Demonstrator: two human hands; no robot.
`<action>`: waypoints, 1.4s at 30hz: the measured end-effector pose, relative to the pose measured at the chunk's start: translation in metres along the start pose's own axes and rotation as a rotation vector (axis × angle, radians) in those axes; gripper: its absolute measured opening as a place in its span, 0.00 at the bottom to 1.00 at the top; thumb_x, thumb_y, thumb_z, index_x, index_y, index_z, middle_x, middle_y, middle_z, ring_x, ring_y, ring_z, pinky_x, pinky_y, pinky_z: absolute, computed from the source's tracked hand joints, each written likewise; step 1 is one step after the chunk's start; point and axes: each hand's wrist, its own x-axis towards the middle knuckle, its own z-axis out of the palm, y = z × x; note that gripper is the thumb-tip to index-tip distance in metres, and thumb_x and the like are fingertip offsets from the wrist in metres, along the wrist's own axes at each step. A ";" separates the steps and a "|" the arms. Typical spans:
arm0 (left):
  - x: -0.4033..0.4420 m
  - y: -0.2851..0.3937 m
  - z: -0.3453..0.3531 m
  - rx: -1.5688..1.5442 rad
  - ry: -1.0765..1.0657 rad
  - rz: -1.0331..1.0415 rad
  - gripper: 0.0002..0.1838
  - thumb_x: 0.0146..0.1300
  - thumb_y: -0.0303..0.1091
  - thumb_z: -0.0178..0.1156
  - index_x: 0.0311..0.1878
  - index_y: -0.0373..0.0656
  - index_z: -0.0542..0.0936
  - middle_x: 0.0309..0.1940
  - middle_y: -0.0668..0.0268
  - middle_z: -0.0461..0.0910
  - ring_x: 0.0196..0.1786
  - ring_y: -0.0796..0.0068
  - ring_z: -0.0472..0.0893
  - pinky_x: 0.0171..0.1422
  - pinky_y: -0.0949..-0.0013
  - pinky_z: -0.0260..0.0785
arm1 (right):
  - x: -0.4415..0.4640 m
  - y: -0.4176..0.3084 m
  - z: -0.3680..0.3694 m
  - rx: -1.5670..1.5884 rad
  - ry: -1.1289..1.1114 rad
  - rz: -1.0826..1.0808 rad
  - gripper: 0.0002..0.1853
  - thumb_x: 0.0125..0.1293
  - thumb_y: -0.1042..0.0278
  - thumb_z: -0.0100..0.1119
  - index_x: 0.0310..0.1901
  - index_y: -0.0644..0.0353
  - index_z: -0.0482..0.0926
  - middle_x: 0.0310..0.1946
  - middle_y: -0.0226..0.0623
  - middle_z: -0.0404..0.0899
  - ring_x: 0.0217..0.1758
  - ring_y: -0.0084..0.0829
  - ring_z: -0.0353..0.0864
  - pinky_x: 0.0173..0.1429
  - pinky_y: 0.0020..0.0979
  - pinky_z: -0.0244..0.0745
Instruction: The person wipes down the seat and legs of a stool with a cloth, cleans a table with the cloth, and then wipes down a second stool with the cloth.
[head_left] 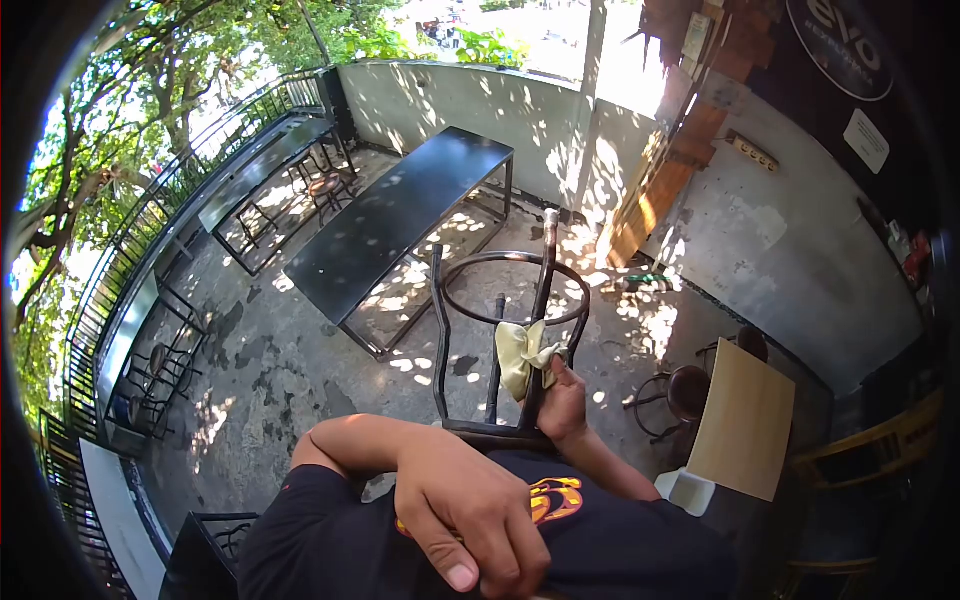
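An upturned dark metal stool (441, 340) stands in front of my chest, its legs and round ring pointing up and its seat low against my shirt. My right hand (563, 405) is closed round one of its legs. A pale yellow cloth (515, 358) is bunched about that same leg, just above the hand, with my thumb against it. Nearer to me, my left hand (475, 520) is held before my shirt with its fingers curled in. What those fingers hold, if anything, is hidden.
A long black table (405, 215) stands beyond the stool. More tables and stools line the railing (128, 240) at left. At right are a light wooden tabletop (742, 420), a round stool (687, 392) and a wall with a socket strip (752, 152). Boards lean by the far corner.
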 end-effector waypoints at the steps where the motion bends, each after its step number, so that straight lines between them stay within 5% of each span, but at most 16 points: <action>1: 0.004 0.000 0.001 0.071 0.087 0.039 0.26 0.81 0.48 0.49 0.56 0.29 0.78 0.57 0.45 0.77 0.54 0.44 0.80 0.59 0.51 0.72 | 0.001 0.001 -0.001 0.002 -0.010 0.006 0.23 0.78 0.53 0.55 0.65 0.60 0.77 0.63 0.40 0.82 0.65 0.41 0.81 0.72 0.46 0.72; 5: 0.022 0.001 0.010 0.256 0.322 0.121 0.30 0.81 0.52 0.48 0.59 0.27 0.76 0.57 0.42 0.77 0.52 0.41 0.82 0.53 0.54 0.76 | 0.007 0.006 -0.006 0.003 -0.010 0.025 0.22 0.79 0.55 0.54 0.65 0.60 0.77 0.62 0.40 0.82 0.65 0.41 0.81 0.73 0.46 0.71; 16: 0.012 0.011 0.012 0.220 0.219 0.120 0.24 0.82 0.47 0.50 0.51 0.29 0.78 0.54 0.45 0.77 0.47 0.47 0.82 0.48 0.54 0.75 | 0.005 0.008 0.001 -0.025 -0.005 0.039 0.21 0.79 0.54 0.53 0.63 0.59 0.78 0.62 0.40 0.82 0.65 0.41 0.80 0.73 0.48 0.71; 21: -0.026 0.008 0.018 0.154 0.402 0.058 0.25 0.80 0.49 0.52 0.56 0.33 0.79 0.56 0.45 0.80 0.54 0.45 0.83 0.56 0.51 0.74 | 0.003 0.007 0.003 -0.076 -0.008 0.023 0.21 0.80 0.51 0.52 0.62 0.57 0.79 0.61 0.38 0.83 0.65 0.40 0.81 0.72 0.48 0.72; 23: -0.048 -0.001 0.014 0.406 0.850 0.033 0.26 0.78 0.54 0.55 0.50 0.35 0.78 0.49 0.53 0.79 0.54 0.55 0.82 0.56 0.53 0.74 | 0.001 0.004 0.006 -0.145 -0.050 0.026 0.21 0.81 0.52 0.51 0.63 0.58 0.78 0.60 0.37 0.83 0.63 0.38 0.82 0.70 0.44 0.74; 24: -0.073 -0.015 0.009 0.559 1.128 -0.173 0.21 0.78 0.50 0.56 0.50 0.37 0.78 0.52 0.56 0.77 0.56 0.63 0.79 0.61 0.56 0.72 | -0.002 0.004 0.009 -0.178 -0.071 0.027 0.21 0.81 0.53 0.51 0.63 0.58 0.77 0.59 0.36 0.83 0.62 0.37 0.82 0.70 0.42 0.74; 26: -0.104 -0.052 -0.019 0.772 1.706 -0.388 0.25 0.76 0.48 0.58 0.62 0.36 0.74 0.62 0.55 0.73 0.62 0.67 0.74 0.68 0.62 0.66 | -0.001 0.010 0.029 -0.232 -0.003 0.037 0.20 0.82 0.55 0.50 0.66 0.59 0.74 0.58 0.35 0.82 0.60 0.32 0.82 0.67 0.37 0.76; 27: -0.129 -0.074 -0.028 0.821 1.947 -0.686 0.26 0.76 0.43 0.60 0.68 0.39 0.68 0.61 0.53 0.73 0.65 0.69 0.72 0.64 0.62 0.71 | 0.000 0.013 0.023 -0.305 0.013 0.061 0.21 0.82 0.57 0.50 0.68 0.59 0.73 0.59 0.36 0.82 0.61 0.32 0.82 0.67 0.36 0.76; 28: -0.143 -0.092 -0.037 0.680 2.134 -0.690 0.27 0.78 0.46 0.58 0.69 0.37 0.66 0.57 0.52 0.76 0.61 0.67 0.76 0.62 0.61 0.74 | 0.002 0.015 0.020 -0.381 0.026 0.083 0.22 0.82 0.58 0.50 0.70 0.59 0.72 0.59 0.36 0.81 0.62 0.31 0.82 0.67 0.36 0.76; 30: -0.150 -0.094 -0.050 0.068 2.004 -0.143 0.28 0.79 0.51 0.56 0.66 0.36 0.65 0.52 0.55 0.80 0.53 0.65 0.81 0.58 0.61 0.77 | 0.003 0.021 0.032 -0.593 -0.045 0.018 0.20 0.83 0.62 0.51 0.69 0.61 0.73 0.57 0.34 0.81 0.57 0.27 0.81 0.64 0.29 0.76; 31: -0.147 -0.099 -0.048 -0.241 2.006 0.022 0.25 0.80 0.56 0.52 0.57 0.40 0.70 0.39 0.61 0.81 0.44 0.65 0.84 0.56 0.61 0.77 | 0.003 0.020 0.037 -0.762 -0.105 -0.014 0.20 0.83 0.63 0.51 0.69 0.62 0.73 0.57 0.33 0.81 0.56 0.26 0.81 0.63 0.29 0.76; 34: -0.172 -0.112 -0.044 -0.250 1.773 0.106 0.26 0.80 0.60 0.47 0.47 0.42 0.72 0.31 0.65 0.76 0.41 0.63 0.85 0.55 0.61 0.77 | 0.010 0.010 0.043 -1.303 -0.289 -0.120 0.17 0.81 0.65 0.53 0.65 0.61 0.75 0.49 0.41 0.83 0.49 0.32 0.81 0.57 0.32 0.76; 36: -0.158 -0.105 -0.045 -0.236 1.885 0.029 0.28 0.80 0.63 0.44 0.40 0.44 0.72 0.25 0.68 0.71 0.39 0.59 0.85 0.57 0.58 0.77 | 0.002 -0.002 0.065 -1.687 -0.338 -0.093 0.16 0.79 0.66 0.54 0.64 0.58 0.76 0.45 0.48 0.83 0.48 0.40 0.84 0.55 0.35 0.77; 37: -0.157 -0.105 -0.044 -0.248 1.899 0.027 0.27 0.80 0.63 0.44 0.40 0.45 0.72 0.25 0.68 0.72 0.40 0.59 0.85 0.57 0.57 0.77 | 0.000 -0.002 0.060 -1.812 -0.336 -0.225 0.17 0.73 0.67 0.57 0.61 0.55 0.78 0.42 0.57 0.82 0.48 0.52 0.84 0.52 0.43 0.77; 42: -0.162 -0.114 -0.043 -0.417 1.894 0.093 0.27 0.79 0.63 0.45 0.39 0.47 0.70 0.24 0.70 0.69 0.38 0.57 0.86 0.53 0.47 0.80 | -0.025 -0.016 0.101 -2.182 -0.380 -0.244 0.19 0.67 0.67 0.60 0.59 0.53 0.80 0.38 0.53 0.84 0.44 0.57 0.84 0.46 0.52 0.76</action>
